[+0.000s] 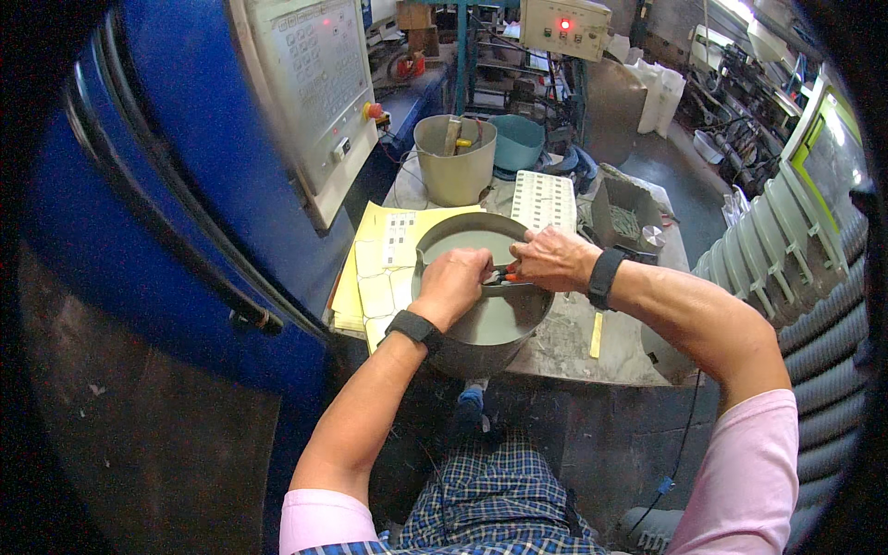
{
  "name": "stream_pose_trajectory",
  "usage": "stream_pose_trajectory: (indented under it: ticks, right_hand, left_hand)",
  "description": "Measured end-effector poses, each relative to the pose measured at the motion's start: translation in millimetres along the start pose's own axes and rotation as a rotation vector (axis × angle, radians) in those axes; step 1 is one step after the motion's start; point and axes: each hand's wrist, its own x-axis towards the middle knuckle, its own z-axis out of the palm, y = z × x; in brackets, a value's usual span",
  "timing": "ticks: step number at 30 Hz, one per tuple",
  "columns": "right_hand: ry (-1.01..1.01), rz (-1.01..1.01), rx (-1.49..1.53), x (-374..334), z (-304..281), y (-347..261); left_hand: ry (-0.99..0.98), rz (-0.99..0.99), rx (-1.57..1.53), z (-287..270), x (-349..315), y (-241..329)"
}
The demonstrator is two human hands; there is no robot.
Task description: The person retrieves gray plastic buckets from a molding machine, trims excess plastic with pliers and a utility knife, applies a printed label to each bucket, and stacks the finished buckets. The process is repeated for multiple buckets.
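A round grey bucket-like container point(488, 347) stands at the table's front edge, with a bar or wall crossing its middle. Over that bar my left hand point(453, 282) is closed, its fingertips pressed together; what they pinch is hidden. My right hand point(555, 257) is wrapped round a small hand tool with orange handles point(510, 275), which looks like nippers. Its dark jaws point left and almost meet my left fingertips at the bar. Both wrists wear black bands.
Yellow sheets point(350, 294) lie left of the container. Behind stand a beige bucket point(455, 176) holding tools, a teal tub point(516, 143), a white card with dark marks point(544, 199) and a grey bin point(622, 208). A blue machine with a control panel point(314, 102) borders the left; stacked grey parts point(768, 240) rise at right.
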Motion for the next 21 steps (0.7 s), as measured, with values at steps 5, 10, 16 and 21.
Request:
stream_pose_trajectory:
  ticks: [5, 10, 16, 21]
  right_hand:
    - [0.158, 0.083, 0.051, -15, 6, -6]
    - [0.285, 0.381, 0.469, -91, 23, -10]
    - [0.677, 0.928, 1.131, -149, 123, -99]
    - [0.165, 1.232, 1.577, -191, 177, -222]
  left_hand:
    - [0.397, 0.050, -0.007, -29, -15, 14]
    - [0.514, -0.230, -0.647, -69, -96, 33]
    - [-0.194, -0.258, -0.460, 37, -155, 61]
    - [-0.626, -0.175, -0.314, 105, -111, 81]
